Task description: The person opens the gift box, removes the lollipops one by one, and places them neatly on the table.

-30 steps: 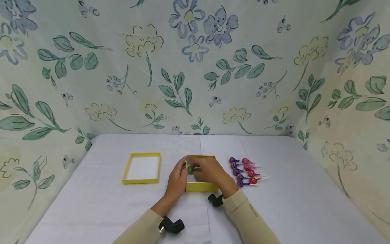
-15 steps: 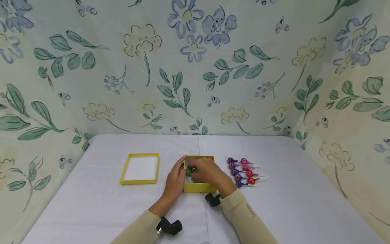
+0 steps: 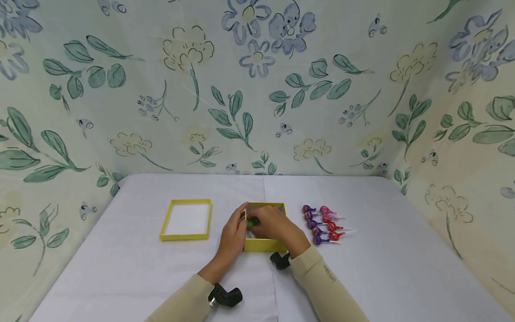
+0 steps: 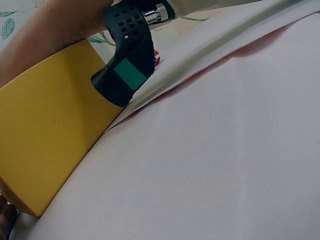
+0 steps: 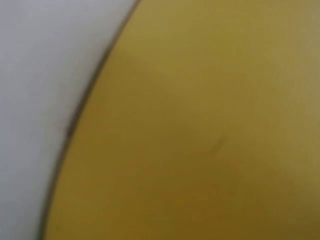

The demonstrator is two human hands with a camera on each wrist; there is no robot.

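In the head view, a yellow open-topped box [image 3: 263, 244] stands at the middle of the table. My left hand [image 3: 233, 232] rests along its left wall, with the fingers lying fairly straight. My right hand [image 3: 273, 222] reaches over the box and pinches a green-wrapped lollipop [image 3: 252, 222] inside it, near the left wall. The hand hides much of the interior and the lollipop's stick. The left wrist view has the box's yellow side [image 4: 55, 130] close up, with a bit of my left fingers [image 4: 6, 217] at its lower corner. Blurred yellow box wall [image 5: 200, 120] fills most of the right wrist view.
Right of the box lie two columns of wrapped lollipops, purple ones [image 3: 312, 224] and red or pink ones [image 3: 332, 226]. A shallow yellow lid [image 3: 185, 237] with a white inside lies to the left. Patterned cloth [image 3: 257, 112] hangs behind the white tabletop [image 3: 132, 268].
My right hand sits slightly lower in the box with the green lollipop, and its fingers have shifted around it. My left hand stays against the box. The head view has shifted a little.
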